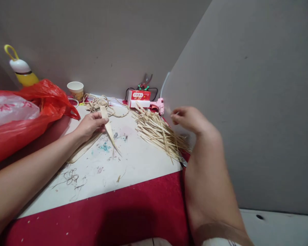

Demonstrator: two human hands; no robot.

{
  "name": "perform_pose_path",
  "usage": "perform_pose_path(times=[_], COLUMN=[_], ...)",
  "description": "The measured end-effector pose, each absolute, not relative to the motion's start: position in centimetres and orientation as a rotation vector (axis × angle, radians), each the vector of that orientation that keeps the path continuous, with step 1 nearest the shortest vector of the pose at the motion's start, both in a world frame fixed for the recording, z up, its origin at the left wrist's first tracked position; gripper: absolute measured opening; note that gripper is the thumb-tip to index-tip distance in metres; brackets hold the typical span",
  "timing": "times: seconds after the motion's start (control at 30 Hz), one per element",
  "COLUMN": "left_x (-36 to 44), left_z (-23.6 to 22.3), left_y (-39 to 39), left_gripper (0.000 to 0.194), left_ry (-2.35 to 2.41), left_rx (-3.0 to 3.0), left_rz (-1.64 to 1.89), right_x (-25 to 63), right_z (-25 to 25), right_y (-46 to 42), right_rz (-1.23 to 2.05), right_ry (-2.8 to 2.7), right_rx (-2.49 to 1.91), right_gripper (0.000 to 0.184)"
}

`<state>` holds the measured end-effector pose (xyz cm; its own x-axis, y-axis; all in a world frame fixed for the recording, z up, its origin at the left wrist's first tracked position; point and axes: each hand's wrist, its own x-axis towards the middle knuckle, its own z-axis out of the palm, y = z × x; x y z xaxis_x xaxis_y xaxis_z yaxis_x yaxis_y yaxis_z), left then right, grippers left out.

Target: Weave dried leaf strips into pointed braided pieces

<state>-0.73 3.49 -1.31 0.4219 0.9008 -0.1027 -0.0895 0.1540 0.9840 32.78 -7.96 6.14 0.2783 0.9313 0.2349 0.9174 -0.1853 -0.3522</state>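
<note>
My left hand (93,124) pinches a pale, flat, dried leaf strip (108,127) between thumb and fingers. The strip is wide at its upper end and tapers to split, thin ends near the white board (143,164). Under that hand lies a longer pale strip (86,148), partly hidden by my forearm. My right hand (186,118) is raised beside the grey wall, fingers curled together and slightly blurred; what they hold, if anything, I cannot make out. Just left of it spreads a pile of thin straw-coloured strips (159,131). A braided cord (99,102) lies coiled behind my left hand.
A red plastic bag (46,99) and a yellow bottle (25,73) stand at left, with a paper cup (75,89) nearby. Along the back wall are a red box (141,95), pliers (145,82) and a pink tool (160,105). Red cloth (118,218) covers the front.
</note>
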Motion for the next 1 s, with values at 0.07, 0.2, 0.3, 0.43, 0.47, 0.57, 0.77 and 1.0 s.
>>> perform_pose_path(times=[0.07, 0.2, 0.3, 0.43, 0.47, 0.57, 0.77, 1.0], left_x=[-0.8, -0.7, -0.6, -0.7, -0.8, -0.9, -0.8, -0.8], left_z=[-1.3, -1.2, -1.1, -1.0, -1.0, -0.9, -0.6, -0.8], left_y=[3.5, 3.2, 2.8, 2.4, 2.4, 2.1, 1.6, 2.1], left_gripper=[0.019, 0.027, 0.032, 0.036, 0.036, 0.034, 0.026, 0.015], left_ry=[0.851, 0.797, 0.707, 0.617, 0.6, 0.565, 0.532, 0.626], left_rx=[1.201, 1.16, 1.128, 1.147, 1.166, 1.208, 1.196, 1.183], left_rz=[0.837, 0.805, 0.788, 0.74, 0.723, 0.66, 0.551, 0.591], right_x=[33.0, 29.4, 24.1, 17.7, 16.7, 15.4, 15.4, 15.7], right_z=[5.7, 7.1, 6.9, 3.2, 2.0, -0.6, -1.7, -2.0], right_y=[-7.3, -7.2, -6.8, -5.1, -4.7, -4.1, -4.4, -4.1], right_rz=[0.114, 0.012, 0.264, 0.863, 0.975, 1.178, 1.293, 1.291], right_ry=[-1.712, -1.558, -1.501, -1.465, -1.413, -1.241, -1.1, -1.061], right_rx=[-2.216, -1.966, -1.595, -1.419, -1.388, -1.318, -1.252, -1.154], right_gripper=[0.01, 0.021, 0.025, 0.032, 0.034, 0.038, 0.033, 0.026])
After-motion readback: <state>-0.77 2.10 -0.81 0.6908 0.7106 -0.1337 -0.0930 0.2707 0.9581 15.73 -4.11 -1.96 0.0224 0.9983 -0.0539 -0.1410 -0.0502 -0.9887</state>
